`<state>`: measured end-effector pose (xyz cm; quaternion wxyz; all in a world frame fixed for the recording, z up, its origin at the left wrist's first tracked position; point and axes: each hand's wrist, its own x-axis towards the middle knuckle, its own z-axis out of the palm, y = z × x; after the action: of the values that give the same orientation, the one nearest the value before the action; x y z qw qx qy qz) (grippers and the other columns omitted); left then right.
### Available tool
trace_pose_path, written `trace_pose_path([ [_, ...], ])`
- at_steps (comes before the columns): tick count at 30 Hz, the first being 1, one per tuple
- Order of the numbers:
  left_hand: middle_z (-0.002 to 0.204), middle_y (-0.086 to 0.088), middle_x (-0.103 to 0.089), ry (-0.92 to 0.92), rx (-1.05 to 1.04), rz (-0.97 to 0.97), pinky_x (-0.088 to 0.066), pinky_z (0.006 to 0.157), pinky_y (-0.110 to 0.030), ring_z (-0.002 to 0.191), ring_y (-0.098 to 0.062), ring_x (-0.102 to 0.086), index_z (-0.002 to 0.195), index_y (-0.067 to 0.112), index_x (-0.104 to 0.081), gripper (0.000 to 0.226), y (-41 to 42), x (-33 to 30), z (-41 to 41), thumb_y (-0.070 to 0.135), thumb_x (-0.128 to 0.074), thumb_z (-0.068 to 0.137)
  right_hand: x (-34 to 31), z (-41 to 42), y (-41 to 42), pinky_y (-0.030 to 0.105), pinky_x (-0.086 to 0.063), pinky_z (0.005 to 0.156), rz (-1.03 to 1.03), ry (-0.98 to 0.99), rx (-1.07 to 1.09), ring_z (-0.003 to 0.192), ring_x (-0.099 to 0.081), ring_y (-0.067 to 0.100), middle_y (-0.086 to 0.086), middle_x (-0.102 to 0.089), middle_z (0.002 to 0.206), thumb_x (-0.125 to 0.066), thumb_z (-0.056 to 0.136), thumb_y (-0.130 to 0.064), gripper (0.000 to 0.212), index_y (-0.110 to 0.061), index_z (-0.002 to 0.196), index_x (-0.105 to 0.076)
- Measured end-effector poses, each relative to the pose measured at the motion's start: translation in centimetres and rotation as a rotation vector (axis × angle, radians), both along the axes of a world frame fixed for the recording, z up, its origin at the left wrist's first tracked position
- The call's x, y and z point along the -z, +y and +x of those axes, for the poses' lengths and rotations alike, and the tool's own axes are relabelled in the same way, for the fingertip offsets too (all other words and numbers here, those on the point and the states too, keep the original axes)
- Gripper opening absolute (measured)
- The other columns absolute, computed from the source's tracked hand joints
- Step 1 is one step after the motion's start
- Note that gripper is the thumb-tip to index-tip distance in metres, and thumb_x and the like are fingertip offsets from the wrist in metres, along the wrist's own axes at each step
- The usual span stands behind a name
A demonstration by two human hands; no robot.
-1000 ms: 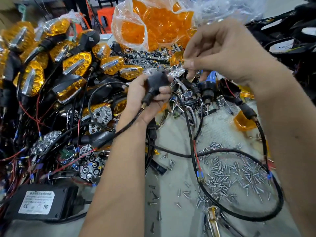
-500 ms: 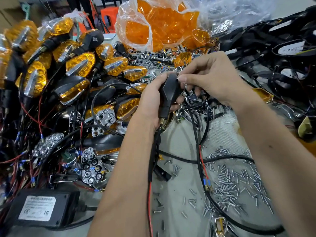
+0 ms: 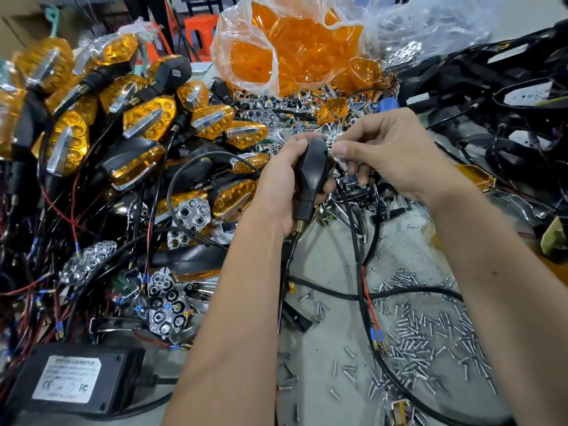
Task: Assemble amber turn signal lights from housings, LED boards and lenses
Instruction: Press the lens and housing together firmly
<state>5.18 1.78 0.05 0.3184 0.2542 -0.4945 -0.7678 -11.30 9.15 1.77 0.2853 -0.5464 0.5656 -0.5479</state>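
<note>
Left hand [image 3: 278, 186] grips a black housing [image 3: 312, 169] upright, stem down, just in front of the bag of amber lenses [image 3: 285, 53]. Right hand [image 3: 390, 152] pinches a small chrome part [image 3: 333, 139] at the housing's top edge. Finished lights [image 3: 147, 118] are heaped left of the housing; screws [image 3: 430, 330] are scattered on the desk [image 3: 322, 262] nearer the person.
</note>
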Motion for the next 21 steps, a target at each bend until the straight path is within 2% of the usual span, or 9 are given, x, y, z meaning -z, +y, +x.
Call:
trace_pose_path([
  [14,0.090,-0.014,-0.062,-0.009,-0.005,-0.046,-0.043,0.045,-0.024,0.055,-0.023,-0.057,0.118,0.014,-0.057,0.026,0.2,0.1,-0.1,0.024,-0.034,0.110,0.3,0.7,-0.2,0.021,-0.047,0.042,0.016,-0.103,0.003,0.049,-0.059,0.013,0.002,-0.065,0.058,-0.081,0.086,-0.010,0.011,-0.007,0.078,-0.074],
  [21,0.080,-0.011,-0.063,-0.005,-0.007,-0.048,-0.041,0.043,-0.023,0.054,-0.022,-0.056,0.117,0.013,-0.058,0.028,0.2,0.1,-0.1,0.024,-0.033,0.110,0.8,1.2,-0.5,0.019,-0.045,0.041,0.066,-0.215,-0.009,0.048,-0.056,0.010,0.003,-0.062,0.057,-0.081,0.085,-0.009,0.014,-0.007,0.075,-0.071],
])
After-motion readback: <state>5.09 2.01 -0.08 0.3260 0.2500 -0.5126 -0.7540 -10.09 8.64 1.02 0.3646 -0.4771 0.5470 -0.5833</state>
